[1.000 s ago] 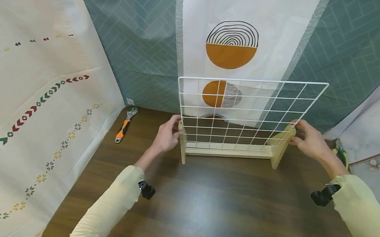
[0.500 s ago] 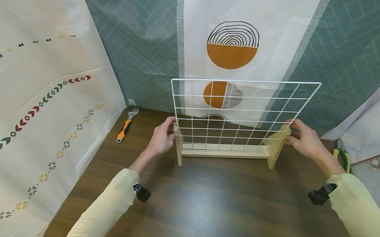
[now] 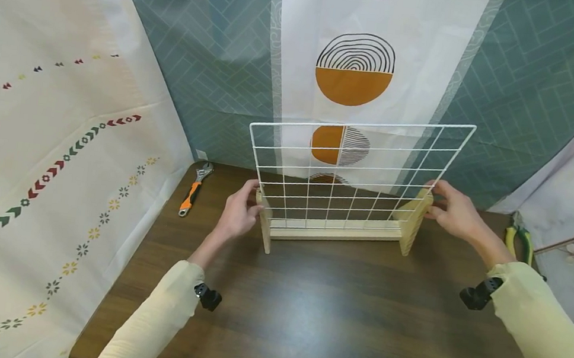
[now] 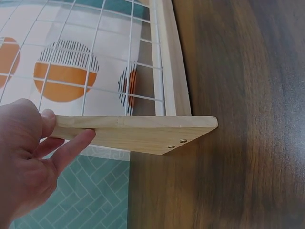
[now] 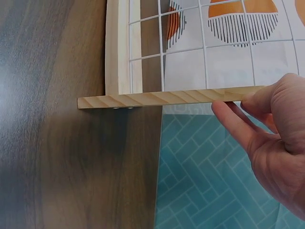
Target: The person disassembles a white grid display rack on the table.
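A rack of pale wood and white wire grid point(image 3: 363, 124) stands on the brown table, its grid leaning back. A wooden crossbar point(image 3: 334, 234) joins its two side panels at the bottom. My left hand point(image 3: 237, 212) pinches the upper end of the left side panel point(image 4: 143, 133), thumb at the edge and a finger against the outer face. Two screw heads point(image 4: 183, 140) show low on that face. On the other side, my right hand point(image 3: 456, 213) grips the top of the right side panel point(image 5: 157, 98) between thumb and fingers.
An adjustable wrench point(image 3: 190, 197) with an orange and black handle lies at the table's back left. Pliers point(image 3: 526, 241) with green-yellow handles lie at the right edge, partly behind my sleeve. Patterned cloths point(image 3: 215, 63) hang behind the table point(image 3: 328, 327) and at both sides.
Both hands have shifted the rack to the left. Its left end has also come slightly nearer to me. The grip on both side panels stays the same.
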Available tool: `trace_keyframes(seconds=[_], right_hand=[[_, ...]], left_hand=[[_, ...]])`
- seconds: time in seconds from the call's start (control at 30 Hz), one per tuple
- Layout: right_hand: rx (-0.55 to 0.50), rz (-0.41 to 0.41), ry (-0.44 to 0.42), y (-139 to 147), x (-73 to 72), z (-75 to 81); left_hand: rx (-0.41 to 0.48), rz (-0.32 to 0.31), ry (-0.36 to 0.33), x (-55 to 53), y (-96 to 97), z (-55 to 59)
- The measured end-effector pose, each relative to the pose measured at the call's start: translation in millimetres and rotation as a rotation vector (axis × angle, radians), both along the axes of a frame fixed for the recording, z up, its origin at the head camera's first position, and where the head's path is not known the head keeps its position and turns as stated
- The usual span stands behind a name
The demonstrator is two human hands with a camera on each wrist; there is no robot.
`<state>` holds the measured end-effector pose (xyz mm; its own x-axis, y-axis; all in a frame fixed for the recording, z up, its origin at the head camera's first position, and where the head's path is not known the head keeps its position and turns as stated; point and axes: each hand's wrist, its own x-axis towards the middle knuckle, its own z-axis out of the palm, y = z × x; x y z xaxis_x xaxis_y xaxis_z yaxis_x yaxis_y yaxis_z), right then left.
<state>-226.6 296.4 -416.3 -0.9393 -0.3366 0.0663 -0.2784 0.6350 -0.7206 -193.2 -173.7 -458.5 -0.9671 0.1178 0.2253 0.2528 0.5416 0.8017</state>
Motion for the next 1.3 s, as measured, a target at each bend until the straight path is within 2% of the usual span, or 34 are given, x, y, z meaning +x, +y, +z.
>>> trace_keyframes(seconds=[0.23,0.43,0.73,1.0,1.17,1.3], right_hand=[[0.001,0.010,0.017,-7.5,-0.1,0.8],[-0.012,0.020,0.033,-13.0,-2.1,-1.1],[0.025,0.017,0.014,-21.4,-4.9,-2.3],[-0.008,0.035,0.007,-29.4,-4.4,-0.9],[0.013,0.035,-0.008,-32.9,-4.3,-0.4],[0.020,0.033,-0.025,-35.9,-3.2,0.4]], left_hand=[[-0.022,0.002,0.053,4.0,-6.4,-0.3],[-0.031,0.017,0.055,7.0,-11.8,-0.8],[-0.021,0.032,0.030,11.8,-19.5,-0.4],[-0.029,0.033,0.061,16.5,-26.8,-0.8],[-0.039,0.024,0.101,19.5,-30.3,0.1],[-0.032,0.021,0.098,22.1,-32.9,0.4]])
